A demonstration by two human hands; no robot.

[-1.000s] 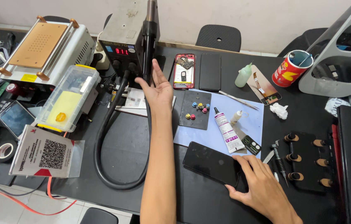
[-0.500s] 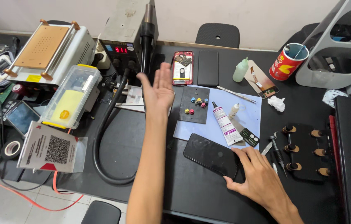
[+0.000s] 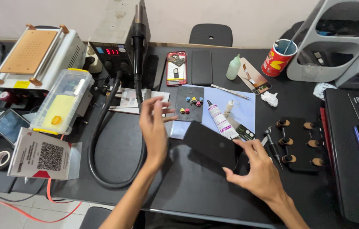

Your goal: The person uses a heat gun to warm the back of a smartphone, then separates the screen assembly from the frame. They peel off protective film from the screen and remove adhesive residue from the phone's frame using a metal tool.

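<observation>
My right hand (image 3: 253, 167) grips the near end of a black phone (image 3: 210, 144) and tilts it up off the black desk (image 3: 115, 157). My left hand (image 3: 154, 127) hovers open just left of the phone, fingers spread, holding nothing. Behind the phone lie a light blue mat (image 3: 245, 110), a glue tube (image 3: 218, 119) and a small black pad with coloured caps (image 3: 190, 104). The hot air station (image 3: 118, 42) with its black nozzle handle (image 3: 137, 46) stands behind my left hand.
A heating plate machine (image 3: 35, 55) and a clear plastic box (image 3: 62, 101) sit at the left. A black hose (image 3: 99, 144) loops across the desk. A red-framed phone (image 3: 176, 68), another black phone (image 3: 202, 67), a red cup (image 3: 277, 57), a screwdriver holder (image 3: 298, 142) and grey shelves (image 3: 336, 38) lie further back and right.
My left hand pulled back from the hot air station towards the phone. My right hand lifted the phone's end off the desk.
</observation>
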